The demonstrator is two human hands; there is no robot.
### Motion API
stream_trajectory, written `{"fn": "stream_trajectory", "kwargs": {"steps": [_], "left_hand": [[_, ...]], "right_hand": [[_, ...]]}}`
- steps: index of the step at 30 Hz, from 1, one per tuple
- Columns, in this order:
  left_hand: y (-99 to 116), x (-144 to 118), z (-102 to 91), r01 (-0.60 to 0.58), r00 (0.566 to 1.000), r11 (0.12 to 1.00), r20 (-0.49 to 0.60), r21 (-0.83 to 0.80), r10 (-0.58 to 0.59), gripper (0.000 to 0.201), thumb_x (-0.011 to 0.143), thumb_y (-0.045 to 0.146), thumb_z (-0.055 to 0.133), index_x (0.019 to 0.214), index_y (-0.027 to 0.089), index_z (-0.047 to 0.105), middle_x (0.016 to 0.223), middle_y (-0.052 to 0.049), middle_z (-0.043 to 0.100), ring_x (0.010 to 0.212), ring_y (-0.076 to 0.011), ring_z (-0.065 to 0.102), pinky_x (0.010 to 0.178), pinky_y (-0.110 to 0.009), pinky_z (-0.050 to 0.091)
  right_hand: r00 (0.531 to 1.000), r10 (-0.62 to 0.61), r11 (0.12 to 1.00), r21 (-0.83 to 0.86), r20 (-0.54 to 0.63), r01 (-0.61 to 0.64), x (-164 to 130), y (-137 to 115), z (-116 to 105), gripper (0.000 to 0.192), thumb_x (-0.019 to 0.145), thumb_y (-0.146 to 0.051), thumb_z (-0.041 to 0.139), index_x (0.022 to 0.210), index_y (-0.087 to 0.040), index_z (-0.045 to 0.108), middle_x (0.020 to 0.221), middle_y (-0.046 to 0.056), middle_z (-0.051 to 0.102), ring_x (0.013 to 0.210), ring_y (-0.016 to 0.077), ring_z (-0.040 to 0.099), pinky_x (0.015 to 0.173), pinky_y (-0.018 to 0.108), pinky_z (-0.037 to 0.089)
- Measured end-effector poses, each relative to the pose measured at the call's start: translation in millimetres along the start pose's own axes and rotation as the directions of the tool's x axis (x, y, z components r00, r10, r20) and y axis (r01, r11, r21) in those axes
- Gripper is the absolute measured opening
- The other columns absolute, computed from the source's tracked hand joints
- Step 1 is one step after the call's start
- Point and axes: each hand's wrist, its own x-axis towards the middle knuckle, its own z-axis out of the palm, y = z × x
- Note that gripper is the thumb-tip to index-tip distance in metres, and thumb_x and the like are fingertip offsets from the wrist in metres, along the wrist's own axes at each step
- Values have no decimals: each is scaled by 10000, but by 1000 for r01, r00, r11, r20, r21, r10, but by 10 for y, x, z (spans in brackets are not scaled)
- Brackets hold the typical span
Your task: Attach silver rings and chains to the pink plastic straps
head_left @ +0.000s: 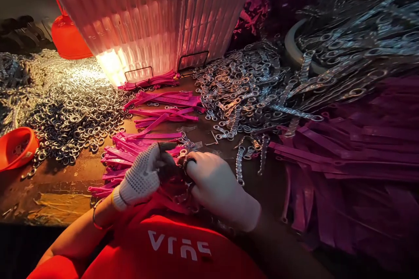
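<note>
Two gloved hands join strap and ring.
Left hand (142, 176) pinches a strap (170, 183); right hand (216, 185) grips a ring (183, 153), ring heap (75, 113) at ten o'clock.

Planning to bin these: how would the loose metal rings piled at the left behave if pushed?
The metal rings would probably scatter rather than move together, since they lie loose and overlapping. Round, so strays might roll. The pile likely feels heavy.

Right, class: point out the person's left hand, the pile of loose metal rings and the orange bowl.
left hand (144, 176), head view, on the back of the dotted glove.
pile of loose metal rings (73, 115), head view, mid-heap.
orange bowl (16, 147), head view, on its rim.
</note>
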Motion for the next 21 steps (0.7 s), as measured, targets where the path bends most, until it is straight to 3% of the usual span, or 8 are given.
{"fn": "stream_trajectory", "kwargs": {"steps": [4, 8, 11, 13, 15, 16, 18, 21], "left_hand": [[145, 33, 16, -156, 984, 966, 122, 208, 132, 333, 837, 227, 695, 1167, 188, 690, 1033, -81, 712, 971, -204, 665, 843, -302, 547], [302, 141, 111, 53, 998, 998, 22, -33, -52, 295, 904, 336, 644, 1157, 186, 650, 697, 15, 608, 517, -67, 490, 479, -177, 402], [317, 355, 186, 103, 994, 982, -6, -158, -105, 276, 924, 363, 609, 1142, 194, 609, 556, 77, 456, 408, -50, 339, 391, -167, 274], [262, 633, 210, 42, 998, 998, 48, -55, -39, 264, 950, 367, 553, 1147, 199, 605, 560, 68, 460, 416, -70, 373, 405, -185, 308], [164, 1029, 218, -104, 983, 964, 176, 244, 62, 270, 971, 354, 499, 1127, 182, 637, 657, 11, 562, 518, -109, 496, 501, -226, 420], [106, 1255, 220, -226, 962, 863, 243, 452, 125, 255, 971, 315, 489, 1065, 160, 669, 775, -44, 631, 650, -140, 573, 613, -261, 482], [-13, 1703, 225, -367, 930, 400, 334, 840, 153, 211, 920, 284, 567, 1003, 142, 699, 1047, -129, 666, 958, -234, 608, 848, -363, 502], [-157, 2191, 234, -360, 932, 231, 340, 904, 123, 274, 790, 283, 728, 984, 90, 717, 1226, -215, 616, 1169, -354, 529, 996, -484, 427]], "right_hand": [[999, -2, 981, 193, 51, -8, -1, 17, -55, 161, 666, -59, 503, 701, -179, 604, 704, 50, 601, 628, 160, 441, 591, 310, 264], [979, 129, 967, 237, -157, -90, 26, -37, -6, 96, 716, -137, 521, 687, -186, 598, 739, 74, 614, 671, 179, 489, 614, 308, 303], [921, 326, 885, 413, -216, -216, 50, -4, 97, 145, 809, -178, 489, 759, -186, 625, 743, 71, 641, 676, 185, 530, 609, 301, 340], [885, 453, 742, 595, -107, -308, 47, 111, 171, 193, 868, -199, 457, 756, -199, 614, 712, 41, 648, 643, 166, 541, 582, 281, 357], [819, 572, 635, 654, -42, -410, 21, 276, 240, 205, 875, -231, 470, 708, -212, 587, 669, 18, 632, 612, 159, 532, 563, 273, 363], [779, 625, 613, 652, -55, -446, 3, 361, 273, 199, 869, -247, 485, 701, -215, 585, 663, 14, 629, 616, 164, 532, 571, 277, 377], [707, 698, 588, 656, -117, -472, -34, 501, 334, 185, 876, -277, 493, 769, -211, 629, 718, 26, 662, 676, 186, 566, 633, 297, 432], [701, 701, 561, 707, -131, -430, -71, 599, 405, 225, 905, -307, 488, 941, -199, 683, 905, 66, 724, 868, 230, 638, 793, 347, 501]]}}
